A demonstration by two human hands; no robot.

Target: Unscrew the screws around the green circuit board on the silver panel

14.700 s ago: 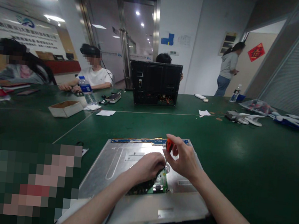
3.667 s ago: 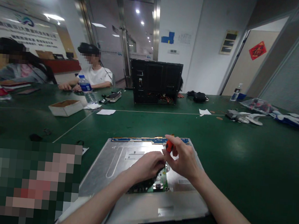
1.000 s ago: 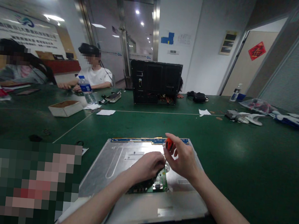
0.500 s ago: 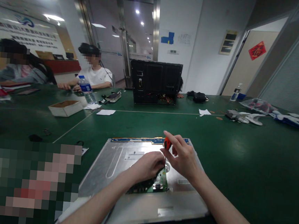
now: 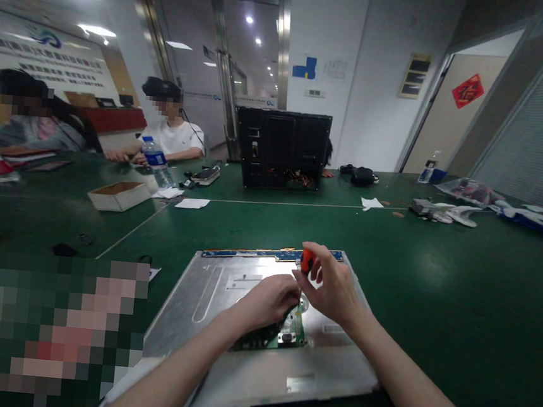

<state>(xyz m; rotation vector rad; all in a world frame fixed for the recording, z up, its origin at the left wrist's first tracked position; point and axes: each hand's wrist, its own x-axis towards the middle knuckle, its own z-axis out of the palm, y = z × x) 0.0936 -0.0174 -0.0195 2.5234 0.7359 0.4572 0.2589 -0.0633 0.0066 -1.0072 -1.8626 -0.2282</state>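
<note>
Fingers of my right hand [image 5: 335,285] are clamped on the smooth orange-and-black handle of a screwdriver [image 5: 307,260], nearly upright, its thin shaft running down beside my left hand [image 5: 270,299]. Those left fingers curl low over the green circuit board [image 5: 295,326]; I cannot tell whether they grip anything. Printing on the panel's white label [image 5: 244,283] and barcode sticker [image 5: 333,329] is too small for me to read, but 福 shows on the red sign [image 5: 468,91] on the door. Under my hands, the board sits on the silver metal panel [image 5: 256,382], which is dully shiny, with a raised slot-shaped outline and a blue strip [image 5: 233,253] along its far edge. Green surface [image 5: 457,308] stretches away past the panel's right edge, and also between its far edge and the black housing [image 5: 283,147].
</note>
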